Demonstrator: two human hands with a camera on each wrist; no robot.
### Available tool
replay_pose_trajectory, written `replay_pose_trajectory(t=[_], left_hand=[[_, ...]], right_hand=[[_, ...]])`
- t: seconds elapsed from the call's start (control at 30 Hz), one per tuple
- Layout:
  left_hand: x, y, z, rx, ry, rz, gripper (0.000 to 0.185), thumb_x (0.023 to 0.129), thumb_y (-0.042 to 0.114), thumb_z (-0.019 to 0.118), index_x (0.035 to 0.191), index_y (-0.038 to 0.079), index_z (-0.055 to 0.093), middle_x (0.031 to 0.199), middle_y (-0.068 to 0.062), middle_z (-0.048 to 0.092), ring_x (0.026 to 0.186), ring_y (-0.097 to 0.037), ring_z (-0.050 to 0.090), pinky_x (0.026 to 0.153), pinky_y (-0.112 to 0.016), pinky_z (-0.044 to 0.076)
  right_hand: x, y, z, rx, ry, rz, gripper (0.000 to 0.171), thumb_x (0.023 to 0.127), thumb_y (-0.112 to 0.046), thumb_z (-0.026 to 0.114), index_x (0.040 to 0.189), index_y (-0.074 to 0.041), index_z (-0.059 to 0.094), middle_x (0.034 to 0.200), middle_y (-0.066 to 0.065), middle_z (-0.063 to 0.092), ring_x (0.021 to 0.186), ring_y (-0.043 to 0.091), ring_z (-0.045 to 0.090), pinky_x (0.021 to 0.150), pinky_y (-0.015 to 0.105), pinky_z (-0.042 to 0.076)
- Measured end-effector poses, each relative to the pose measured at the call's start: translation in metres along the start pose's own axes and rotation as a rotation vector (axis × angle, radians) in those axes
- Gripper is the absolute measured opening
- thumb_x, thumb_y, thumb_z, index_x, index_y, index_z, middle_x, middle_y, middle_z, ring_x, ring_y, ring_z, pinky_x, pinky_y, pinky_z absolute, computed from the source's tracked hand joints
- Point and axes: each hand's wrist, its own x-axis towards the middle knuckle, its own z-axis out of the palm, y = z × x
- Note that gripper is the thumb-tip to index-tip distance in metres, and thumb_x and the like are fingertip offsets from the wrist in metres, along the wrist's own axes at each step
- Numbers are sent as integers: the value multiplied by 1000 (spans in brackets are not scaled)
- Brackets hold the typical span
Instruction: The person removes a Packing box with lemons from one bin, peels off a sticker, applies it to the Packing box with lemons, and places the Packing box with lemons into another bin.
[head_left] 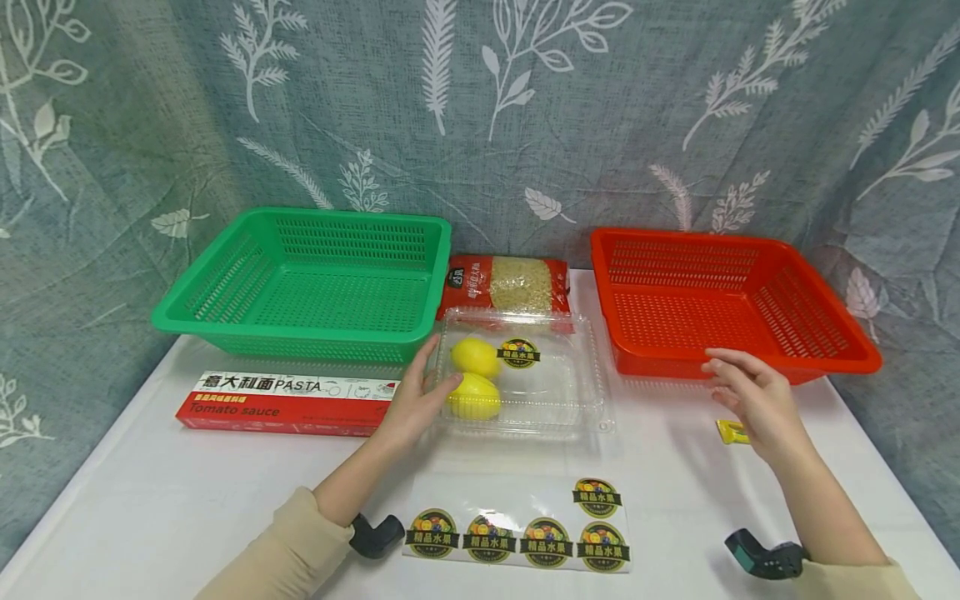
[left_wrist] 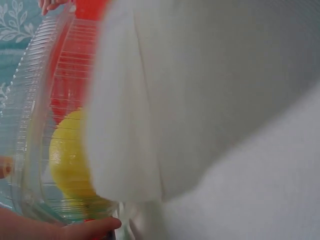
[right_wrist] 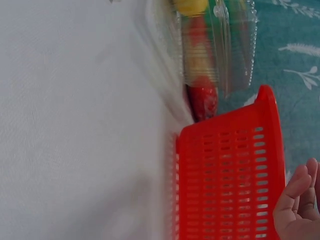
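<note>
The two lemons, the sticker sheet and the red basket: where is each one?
lemons (head_left: 475, 358), head view, upper lemon's peel.
sticker sheet (head_left: 517, 537), head view, middle of its lower row.
red basket (head_left: 675, 321), head view, bare mesh floor.

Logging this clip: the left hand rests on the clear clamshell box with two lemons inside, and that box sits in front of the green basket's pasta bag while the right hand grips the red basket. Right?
One thing is wrong. The right hand has no grip on the red basket: in the head view it hovers open just in front of it. The left hand does rest on the clear clamshell box holding two lemons.
</note>
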Motion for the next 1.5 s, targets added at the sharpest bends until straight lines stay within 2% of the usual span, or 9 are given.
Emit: replay_pose_trajectory(t=[0.1,0.2,0.43,0.67,0.97,1.27,1.37,1.5], left_hand=[[1,-2,1,9,2,10,68,91,17,54,147,14,15,151,-12,10,134,-36,18,106,-48,24],[2,-4,2,3,0,14,68,91,16,53,147,14,15,152,-9,10,136,-31,12,107,-47,20],[1,-2,4,-10,20,9,65,91,14,51,147,14,17,151,-7,13,137,-27,14,108,-41,22],[1,0,5,-52,43,8,64,90,11,52,146,11,20,151,-8,16,136,-26,16,107,-41,23],[2,1,3,-102,63,-12,62,91,11,51,146,12,22,150,-7,17,137,-26,12,109,-46,16],[2,3,1,-125,56,-10,62,91,10,51,146,10,21,151,-5,16,137,-25,9,110,-45,12],[2,4,2,-129,50,0,62,91,9,51,145,8,21,151,-5,16,137,-24,10,110,-43,14],[1,6,2,-130,45,20,61,91,8,50,145,6,21,151,-4,16,137,-22,11,109,-42,17]], right_hand=[[11,18,-10,41,26,4,50,84,-34,65,126,-10,54,113,8,55,95,15,57,76,21,51],[12,22,-14,90,19,16,51,84,-32,65,127,-9,52,115,8,54,98,15,55,77,21,50],[9,20,-17,117,21,40,52,84,-33,65,128,-9,51,114,5,55,99,12,56,78,20,50],[9,20,-18,111,40,75,54,83,-35,65,128,-10,52,114,3,57,98,11,57,78,20,50],[7,19,-23,172,24,118,55,84,-36,64,130,-10,49,115,0,59,100,9,57,79,21,49],[4,18,-28,187,66,157,58,83,-40,64,129,-8,49,112,-1,59,98,9,58,77,20,50],[2,18,-29,207,66,170,55,82,-40,64,126,-9,52,108,-2,62,93,8,61,75,20,51],[-5,6,-24,210,37,213,41,84,-42,61,115,-15,59,101,-6,65,90,8,63,76,23,51]])
